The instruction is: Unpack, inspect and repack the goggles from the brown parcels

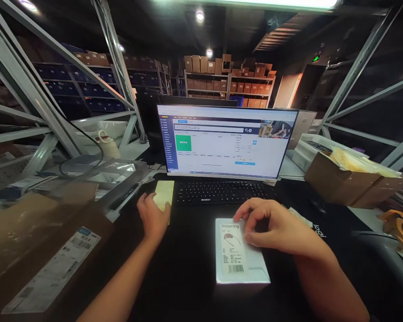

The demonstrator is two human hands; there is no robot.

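A white retail box [255, 264] printed "Wakening" lies on the black desk mat, its label [233, 250] with a product drawing and barcode facing up. My right hand [268, 223] is at the box's upper right, fingers curled, with the thumb and index finger close together on its top face. One finger reaches the far edge. Left of the keyboard, my left hand [153, 215] has its thumb and fingers on a yellow paper pad or slip [164, 192]. Whether the pad is lifted off the mat, I cannot tell.
A monitor [214, 147] stands behind a black keyboard [218, 192]. An opened cardboard box [50, 232] with a shipping label is at left. At right are a carton of packets [349, 183], a mouse [318, 205] and a yellow-and-black tool [400, 228]. Metal rack posts flank the desk.
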